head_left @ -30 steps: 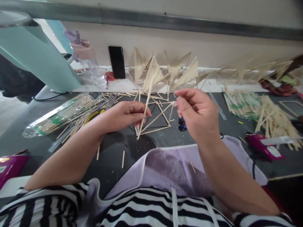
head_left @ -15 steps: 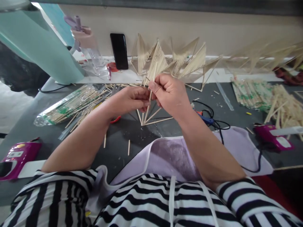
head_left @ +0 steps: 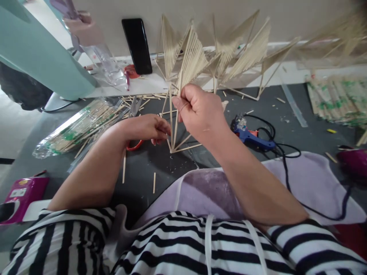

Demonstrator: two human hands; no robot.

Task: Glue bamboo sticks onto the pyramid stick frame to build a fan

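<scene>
Stick frame point(head_left: 172, 143) stands on the dark tabletop point(head_left: 137, 175) in front of the person, its near corner pointing toward the body, with a strip of table between that corner and the pale edge of the lilac cloth point(head_left: 206, 191). To the right, a blue glue gun point(head_left: 254, 139) and its looped cable take up the space beyond the forearm; to the left, red-handled scissors point(head_left: 134, 146) lie close under the left wrist; behind, ribbed stick structures point(head_left: 195, 53) stand along the wall. The right hand point(head_left: 200, 110) is closed, thumb and fingers pinching an upright stick point(head_left: 180, 80) whose lower end meets the near corner. The left hand point(head_left: 151, 128) curls loosely at the frame's left side, and whether its fingertips grip a stick I cannot tell. The sticks are thin, straight, pale wood, joined at angles; the bagged sticks point(head_left: 74, 126) lie in shiny, crinkled clear plastic
</scene>
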